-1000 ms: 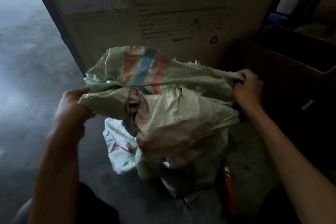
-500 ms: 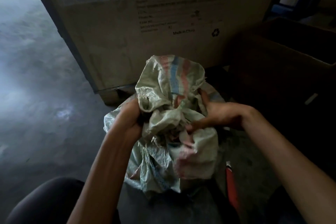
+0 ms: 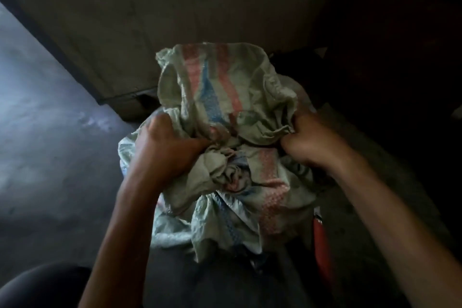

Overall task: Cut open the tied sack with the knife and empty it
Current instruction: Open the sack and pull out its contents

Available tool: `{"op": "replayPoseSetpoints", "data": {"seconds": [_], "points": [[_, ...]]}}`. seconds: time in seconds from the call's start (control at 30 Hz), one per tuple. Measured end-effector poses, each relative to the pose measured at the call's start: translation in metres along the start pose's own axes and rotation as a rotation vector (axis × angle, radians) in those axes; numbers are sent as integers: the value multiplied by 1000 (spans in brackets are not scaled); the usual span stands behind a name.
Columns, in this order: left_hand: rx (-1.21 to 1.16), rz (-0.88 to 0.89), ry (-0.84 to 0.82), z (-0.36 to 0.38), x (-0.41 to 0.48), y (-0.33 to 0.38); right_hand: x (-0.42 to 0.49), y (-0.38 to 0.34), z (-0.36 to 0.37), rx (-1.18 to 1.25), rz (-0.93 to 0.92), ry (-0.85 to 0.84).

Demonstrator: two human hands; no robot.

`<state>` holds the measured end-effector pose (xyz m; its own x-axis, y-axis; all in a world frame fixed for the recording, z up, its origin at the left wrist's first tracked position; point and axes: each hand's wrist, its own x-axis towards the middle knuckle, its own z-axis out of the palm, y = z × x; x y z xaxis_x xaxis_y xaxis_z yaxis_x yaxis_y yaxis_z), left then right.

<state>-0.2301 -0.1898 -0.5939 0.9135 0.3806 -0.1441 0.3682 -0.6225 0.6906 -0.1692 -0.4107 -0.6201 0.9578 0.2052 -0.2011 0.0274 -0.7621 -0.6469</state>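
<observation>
A crumpled woven sack [image 3: 220, 97], pale green with red and blue stripes, is bunched up in front of me over more sacking [image 3: 225, 220] on the floor. My left hand [image 3: 170, 150] grips a fold of it on the left side. On the right, my right hand [image 3: 312, 142] grips another fold. A red-handled tool [image 3: 321, 245], probably the knife, lies on the floor below my right forearm, touched by neither hand.
A big cardboard box [image 3: 175, 20] with printed text stands right behind the sack. Grey concrete floor [image 3: 45, 132] stretches to the left. The right side is dark, with another box barely visible. My knee [image 3: 37, 287] shows at the bottom left.
A second ago I held the sack stretched wide between both hands. Both hands have since come together and lower, bunching the sack into a crumpled bundle; the view has tilted down.
</observation>
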Motion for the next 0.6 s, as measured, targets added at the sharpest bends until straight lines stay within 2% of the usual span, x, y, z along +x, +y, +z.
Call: {"op": "replayPoseSetpoints", "data": {"seconds": [0.13,0.23,0.27,0.33,0.4,0.5,0.57,0.6], "points": [[-170,-157,47,1,24,-20,25,19,5,-74,71,143],[-187,-335,186,-10,25,-28,28,13,-3,9,158,372],[-158,-338,232,-15,21,-26,23,6,-4,13,148,386],[-166,-315,207,-28,13,-15,12,-12,-12,61,170,275],[-303,-365,88,-50,0,-2,-6,-31,-25,325,324,113],[-296,-423,-141,-92,-31,23,-56,-63,-51,711,559,-58],[-378,-542,-244,-121,-58,49,-102,-94,-74,761,594,-200],[-407,-614,-224,-137,-70,64,-121,-113,-87,762,585,-262]]}}
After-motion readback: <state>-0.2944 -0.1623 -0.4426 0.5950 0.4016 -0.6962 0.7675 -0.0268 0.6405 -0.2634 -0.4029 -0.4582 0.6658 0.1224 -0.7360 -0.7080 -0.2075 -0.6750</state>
